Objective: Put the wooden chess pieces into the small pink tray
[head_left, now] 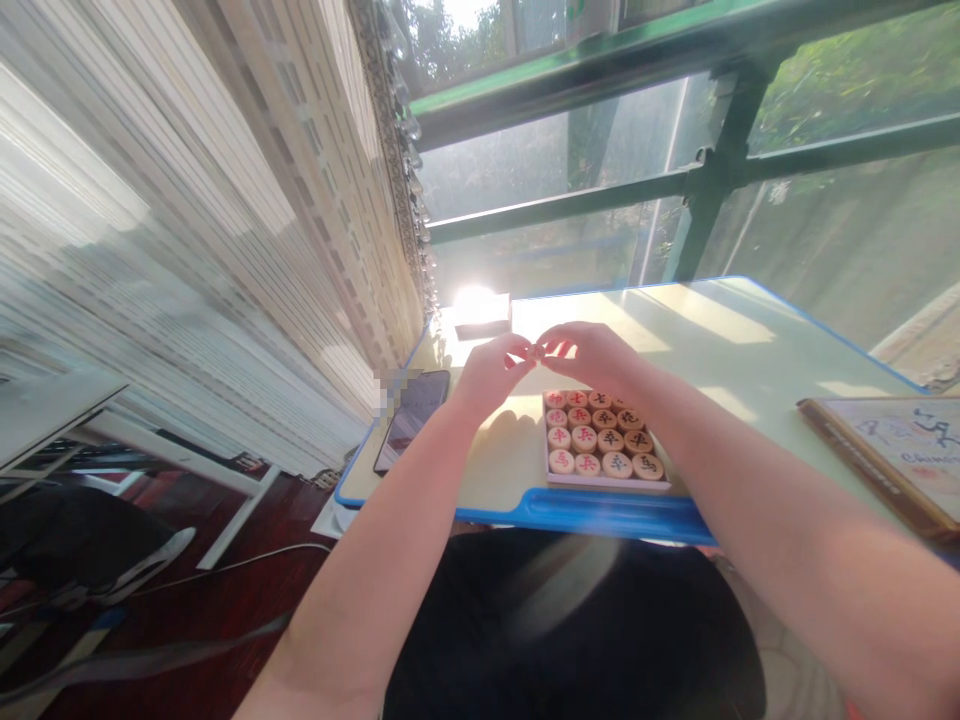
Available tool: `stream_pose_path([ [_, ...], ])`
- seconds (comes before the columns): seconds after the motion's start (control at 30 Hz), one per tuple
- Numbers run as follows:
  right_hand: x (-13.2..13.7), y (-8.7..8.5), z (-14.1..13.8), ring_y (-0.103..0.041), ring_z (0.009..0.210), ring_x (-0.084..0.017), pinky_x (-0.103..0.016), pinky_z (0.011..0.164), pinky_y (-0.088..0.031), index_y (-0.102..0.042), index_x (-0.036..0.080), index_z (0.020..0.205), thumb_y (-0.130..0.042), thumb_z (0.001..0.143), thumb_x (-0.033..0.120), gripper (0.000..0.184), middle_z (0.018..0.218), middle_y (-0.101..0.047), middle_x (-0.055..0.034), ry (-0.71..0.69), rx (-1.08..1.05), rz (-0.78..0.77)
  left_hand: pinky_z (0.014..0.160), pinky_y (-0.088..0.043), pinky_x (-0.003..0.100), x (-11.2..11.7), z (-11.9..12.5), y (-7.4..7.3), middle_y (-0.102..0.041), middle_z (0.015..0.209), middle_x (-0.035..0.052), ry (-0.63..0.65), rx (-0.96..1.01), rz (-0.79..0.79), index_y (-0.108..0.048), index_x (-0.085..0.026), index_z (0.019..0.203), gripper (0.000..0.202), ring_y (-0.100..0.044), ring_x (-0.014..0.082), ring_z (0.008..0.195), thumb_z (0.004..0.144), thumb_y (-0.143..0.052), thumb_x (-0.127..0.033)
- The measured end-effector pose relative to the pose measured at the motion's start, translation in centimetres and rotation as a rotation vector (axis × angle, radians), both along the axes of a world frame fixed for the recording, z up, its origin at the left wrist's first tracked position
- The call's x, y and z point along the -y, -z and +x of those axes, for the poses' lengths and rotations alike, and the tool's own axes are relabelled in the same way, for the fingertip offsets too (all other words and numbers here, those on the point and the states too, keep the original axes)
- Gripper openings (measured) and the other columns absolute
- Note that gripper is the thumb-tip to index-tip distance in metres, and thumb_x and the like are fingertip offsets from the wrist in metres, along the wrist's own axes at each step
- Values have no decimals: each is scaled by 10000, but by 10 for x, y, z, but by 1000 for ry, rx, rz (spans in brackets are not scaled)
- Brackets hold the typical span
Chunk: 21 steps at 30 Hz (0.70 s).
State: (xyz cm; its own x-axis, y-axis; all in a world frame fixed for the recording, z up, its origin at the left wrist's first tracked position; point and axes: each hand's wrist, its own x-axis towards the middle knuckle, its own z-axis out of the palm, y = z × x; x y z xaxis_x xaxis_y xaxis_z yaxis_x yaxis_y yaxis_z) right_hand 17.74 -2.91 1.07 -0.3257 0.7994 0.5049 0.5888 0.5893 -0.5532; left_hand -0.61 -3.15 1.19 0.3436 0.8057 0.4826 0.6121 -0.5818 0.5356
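My left hand (489, 375) and my right hand (592, 352) meet above the table, fingertips pinched on a small wooden xiangqi piece (538, 352). Its face cannot be read from here. Just below the right hand lies a shallow box (607, 483) filled with rows of round xiangqi pieces (584, 439), some marked in red and some in black. My right forearm covers the box's upper right corner.
A small box (484, 328), bright with glare, sits at the table's (720, 340) far left. Beside my left forearm lies a phone (412, 415). A flat brown-edged case (892, 460) rests at the right. Pleated curtains (225, 200) hang along the left side.
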Motion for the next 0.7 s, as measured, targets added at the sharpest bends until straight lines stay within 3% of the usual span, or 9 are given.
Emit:
stream_pose_path([
  [0.23, 6, -8, 1, -583, 667, -137, -286, 634, -481, -701, 221, 854, -601, 756, 266, 147, 788, -652, -15, 28, 38, 102, 656, -519, 241, 3, 0, -5, -714, 916, 49, 31, 81, 16, -668, -163, 970, 217, -649, 135, 769, 765, -598, -184],
  [0.37, 14, -18, 1, -596, 677, -132, -279, 658, -487, -711, 223, 869, -597, 771, 273, 158, 809, -664, -20, 22, -5, 69, 644, -525, 244, 4, -2, -8, -719, 920, 49, 22, 101, 53, -674, -166, 974, 223, -645, 124, 710, 772, -582, -187],
  [0.5, 30, -32, 0, -604, 695, -139, -280, 662, -488, -700, 209, 879, -584, 785, 284, 167, 839, -675, -28, 38, 7, 41, 638, -526, 240, 7, -3, -13, -713, 944, 54, 98, 150, 45, -684, -173, 965, 214, -636, 114, 687, 785, -593, -245],
  [0.7, 75, -46, 4, -577, 686, -151, -300, 665, -475, -691, 191, 877, -561, 818, 336, 203, 822, -655, -51, 81, 63, 98, 609, -519, 245, 41, 3, -25, -709, 922, 55, 200, 217, -53, -675, -160, 973, 236, -624, 110, 634, 815, -578, -306],
])
